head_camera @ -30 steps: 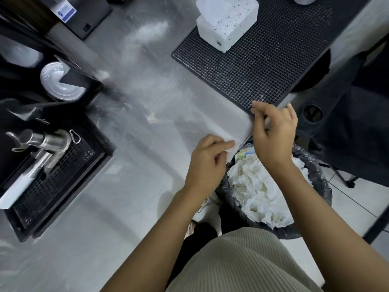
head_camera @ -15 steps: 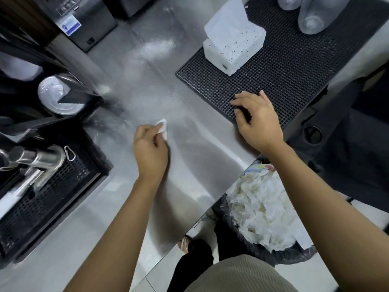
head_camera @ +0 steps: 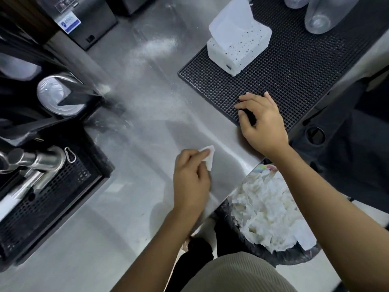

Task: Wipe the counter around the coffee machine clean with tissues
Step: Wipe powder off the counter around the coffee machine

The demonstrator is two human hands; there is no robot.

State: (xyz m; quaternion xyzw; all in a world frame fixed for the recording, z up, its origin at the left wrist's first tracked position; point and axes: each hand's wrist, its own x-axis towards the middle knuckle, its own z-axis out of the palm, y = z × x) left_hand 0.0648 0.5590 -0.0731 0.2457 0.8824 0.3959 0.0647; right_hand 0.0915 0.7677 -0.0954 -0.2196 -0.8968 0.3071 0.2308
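My left hand (head_camera: 191, 178) grips a small folded white tissue (head_camera: 208, 155) and presses it onto the steel counter (head_camera: 134, 207) close to the near edge. The tissue sticks out past my fingertips. My right hand (head_camera: 263, 125) rests on the near corner of the black rubber mat (head_camera: 299, 76), fingers bent, with nothing in them. The coffee machine's black drip tray (head_camera: 44, 199) and steel spout (head_camera: 35, 160) are at the left. A pale powdery smear (head_camera: 160, 44) lies on the counter farther back.
A white speckled tissue box (head_camera: 240, 47) stands on the mat, with clear plastic cups (head_camera: 317, 15) behind it. Below the counter edge is a black-lined bin (head_camera: 231, 216) full of crumpled tissues (head_camera: 267, 216). A round lid (head_camera: 54, 95) sits at the left.
My left hand has dragged the tissue across the counter from near the coffee machine toward the near edge by the bin. My right hand stays on the mat's corner.
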